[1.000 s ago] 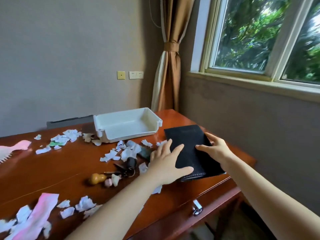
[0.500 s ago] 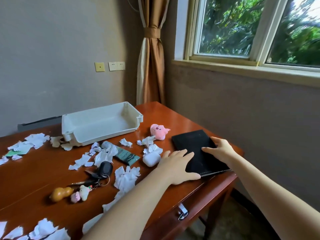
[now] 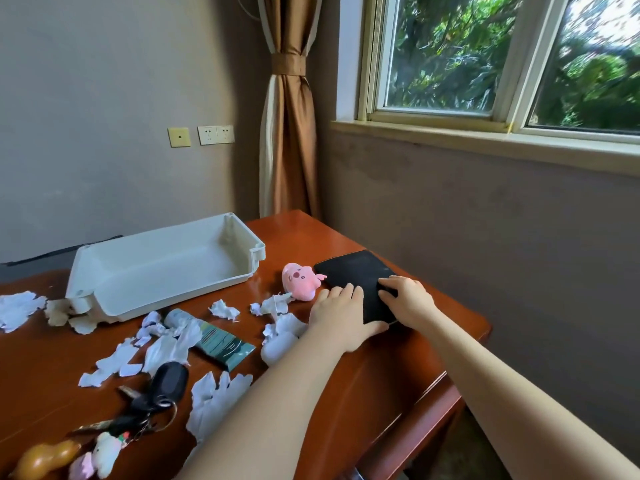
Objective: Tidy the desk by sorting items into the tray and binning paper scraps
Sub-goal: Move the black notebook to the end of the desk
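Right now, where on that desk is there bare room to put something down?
Bare wood: the desk's far corner behind the pink plush toy and black notebook, and the front edge between the forearms. The white tray is empty. Before it, paper scraps, a tube and keys crowd.

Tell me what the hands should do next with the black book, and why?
Probably grip the black book and lift it toward the white tray. The left hand and right hand both rest on it, and the tray holds nothing yet.
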